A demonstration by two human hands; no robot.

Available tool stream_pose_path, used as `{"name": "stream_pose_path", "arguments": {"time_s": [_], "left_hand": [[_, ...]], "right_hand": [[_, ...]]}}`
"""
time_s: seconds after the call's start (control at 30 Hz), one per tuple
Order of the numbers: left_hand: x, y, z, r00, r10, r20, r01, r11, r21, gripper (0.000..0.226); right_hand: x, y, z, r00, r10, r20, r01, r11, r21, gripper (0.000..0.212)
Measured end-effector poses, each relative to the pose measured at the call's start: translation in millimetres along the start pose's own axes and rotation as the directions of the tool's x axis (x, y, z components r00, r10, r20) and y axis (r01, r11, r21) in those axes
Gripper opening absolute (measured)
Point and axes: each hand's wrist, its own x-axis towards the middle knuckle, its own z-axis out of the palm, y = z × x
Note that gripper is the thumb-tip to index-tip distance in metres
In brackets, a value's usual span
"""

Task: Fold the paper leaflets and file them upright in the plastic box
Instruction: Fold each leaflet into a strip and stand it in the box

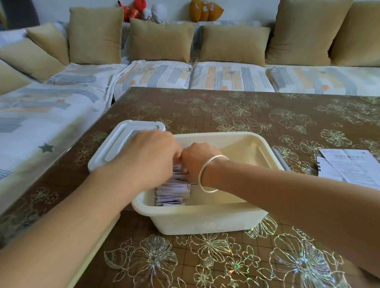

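Forearms (pixel 58 224) converge over plastic box (pixel 208 212); left hand (pixel 146 158) and right hand (pixel 197 163) meet atop folded leaflets (pixel 172 193) standing at its left wall; fingers hidden, grip cannot be told; part the row, seat creases downward.

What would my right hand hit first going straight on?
Likely the left hand, touching the right hand above the folded leaflets in the plastic box; depth is unclear.

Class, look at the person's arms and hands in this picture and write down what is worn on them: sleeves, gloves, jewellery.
Both forearms are bare to the frame edge: no sleeves, no gloves. The left hand and its wrist show no watch or jewellery. Behind the right hand, the wrist wears a plain silver-coloured round metal bangle, thin and smooth.
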Motion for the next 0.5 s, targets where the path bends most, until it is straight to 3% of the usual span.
{"name": "stream_pose_path", "arguments": {"time_s": [0.27, 0.5], "left_hand": [[-13.1, -28.1, -6.8, 0.998, -0.036, -0.043, 0.027, 0.982, -0.185, 0.042], [-24.4, -2.1, -4.2, 0.995, -0.012, -0.094, -0.017, 0.954, -0.299, 0.039]], "right_hand": [[2.1, -4.0, -4.7, 0.993, -0.052, 0.102, 0.031, 0.98, 0.197, 0.022], [-36.3, 27.1, -34.6, 0.991, -0.029, -0.133, 0.074, 0.934, 0.35, 0.021]]}}
